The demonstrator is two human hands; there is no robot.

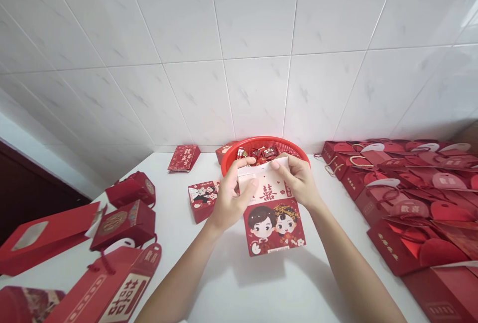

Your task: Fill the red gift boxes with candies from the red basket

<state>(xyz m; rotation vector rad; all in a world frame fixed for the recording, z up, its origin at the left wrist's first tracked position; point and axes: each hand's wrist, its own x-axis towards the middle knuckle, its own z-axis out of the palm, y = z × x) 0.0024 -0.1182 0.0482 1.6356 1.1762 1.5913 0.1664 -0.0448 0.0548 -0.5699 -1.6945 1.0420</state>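
Between my two hands is a red and white cardboard gift box (274,228), partly folded, with a cartoon couple on its lower panel and a red character on the white one. My left hand (237,191) pinches its upper left edge, thumb on the white face. At the upper right edge, my right hand (297,176) grips the top flap with thumb and fingers. The box is held above the white table, casting a shadow below. Just behind it stands a red plastic basket (302,153) with wrapped candies (267,152) inside, partly hidden by my hands.
Several red gift boxes (403,203) with cord handles stand in rows on the right. A small printed box (201,198) lies left of my hands, and a flat red packet (183,158) rests near the tiled wall. More red boxes (125,223) line the table's left side.
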